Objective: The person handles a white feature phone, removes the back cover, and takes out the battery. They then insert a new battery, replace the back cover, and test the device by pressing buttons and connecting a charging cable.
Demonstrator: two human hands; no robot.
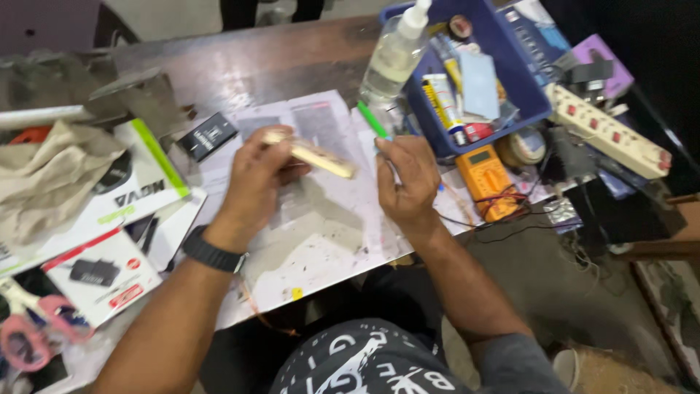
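Left hand raised over white paper sheet on desk, wrist bent, black watch on it; grip clenched on pale flat bar-shaped piece, blurred, slanting down toward right

Right hand just beside, fingers curled on thin green tool, tip pointing up-left

Blue bin, clear bottle, yellow multimeter near right hand

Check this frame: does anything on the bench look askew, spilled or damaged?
The white paper sheet under the hands is speckled with dark stains and hangs over the table edge. The clear bottle leans tilted against the blue bin. Nothing looks spilled.
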